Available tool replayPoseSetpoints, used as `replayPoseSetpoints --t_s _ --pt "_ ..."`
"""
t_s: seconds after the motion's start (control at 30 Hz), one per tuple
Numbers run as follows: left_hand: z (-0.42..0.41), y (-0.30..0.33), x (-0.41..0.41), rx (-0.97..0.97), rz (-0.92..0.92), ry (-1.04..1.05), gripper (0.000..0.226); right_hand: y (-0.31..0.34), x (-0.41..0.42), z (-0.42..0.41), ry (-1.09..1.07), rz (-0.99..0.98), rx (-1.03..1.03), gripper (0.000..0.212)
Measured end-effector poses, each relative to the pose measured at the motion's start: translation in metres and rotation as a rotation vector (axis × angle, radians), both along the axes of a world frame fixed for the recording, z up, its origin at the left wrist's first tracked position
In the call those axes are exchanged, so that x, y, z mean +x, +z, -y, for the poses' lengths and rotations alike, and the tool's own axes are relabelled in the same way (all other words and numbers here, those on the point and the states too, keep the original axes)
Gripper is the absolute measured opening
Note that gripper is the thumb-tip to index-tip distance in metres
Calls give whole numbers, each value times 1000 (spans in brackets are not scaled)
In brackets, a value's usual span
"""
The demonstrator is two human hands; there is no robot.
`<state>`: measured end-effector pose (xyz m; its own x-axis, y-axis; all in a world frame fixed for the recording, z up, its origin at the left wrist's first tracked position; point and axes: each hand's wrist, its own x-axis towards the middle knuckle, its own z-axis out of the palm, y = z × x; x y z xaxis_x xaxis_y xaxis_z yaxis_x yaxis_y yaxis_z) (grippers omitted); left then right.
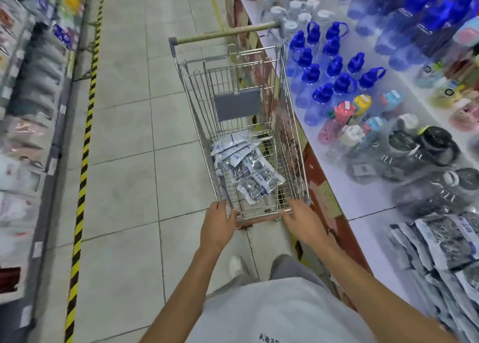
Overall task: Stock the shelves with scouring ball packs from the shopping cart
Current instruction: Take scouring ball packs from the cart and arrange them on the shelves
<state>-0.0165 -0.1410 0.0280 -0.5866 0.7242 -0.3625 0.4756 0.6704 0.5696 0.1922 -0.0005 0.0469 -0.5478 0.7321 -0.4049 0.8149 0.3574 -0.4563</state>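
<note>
Bottles [334, 65] crowd the display beside the cart [293, 135] — left hand [217, 223] and right hand [302, 220] spread on its rim.

Shopping cart [197, 104]: bare metal wire basket with a tan handle bar at the far end, standing in the aisle with its right side close along the shelf [368, 207].

Scouring ball packs [248, 171]: clear plastic sleeves with white and blue headers, each showing silver steel balls inside. They lie flat and overlapping in a loose heap on the cart's wire floor, toward its near half.

Shelf, near right: a further batch of similar packs [445, 241] lying side by side in a row, blurred.
</note>
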Motion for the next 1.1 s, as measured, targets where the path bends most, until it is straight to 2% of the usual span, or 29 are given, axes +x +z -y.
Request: replayPoseSetpoints --t_s 0.2,0.3,0.4,0.5,0.6,0.67,0.73,0.77,0.87,0.97,1.1 --pt "-41 -19 -37 -46 54 -56 47 -22 -38 -17 -105 23 -116 52" --pt "-69 -34 -56 -83 84 -34 48 -40 -56 -39 -193 39 -240 52" --pt "-98 -54 -75 -120 100 -1 48 -65 -80 -65 -333 -22 -354 45" --pt "-129 -80 -92 -153 133 59 38 -94 -104 -92 -525 -52 -513 37" --pt "-158 -108 -105 -192 184 149 40 -127 -122 -114 -744 -71 -677 17" --pt "-173 -130 -114 -235 231 180 44 -152 -131 -125 -890 -88 -771 26" --pt "-186 -152 -123 -305 309 213 54 -177 -140 -134 -1002 -65 -856 52" --pt "-192 -163 -128 -339 339 240 60 -188 -143 -138 -1038 -46 -887 56" --pt "-208 -198 -141 -412 362 308 72 -224 -153 -151 -1111 -15 -952 49" --pt "-221 -230 -151 -435 401 393 73 -259 -159 -159 -1178 2 -967 59" --pt "-229 -261 -157 -456 386 459 72 -294 -163 -169 -1243 28 -971 62"
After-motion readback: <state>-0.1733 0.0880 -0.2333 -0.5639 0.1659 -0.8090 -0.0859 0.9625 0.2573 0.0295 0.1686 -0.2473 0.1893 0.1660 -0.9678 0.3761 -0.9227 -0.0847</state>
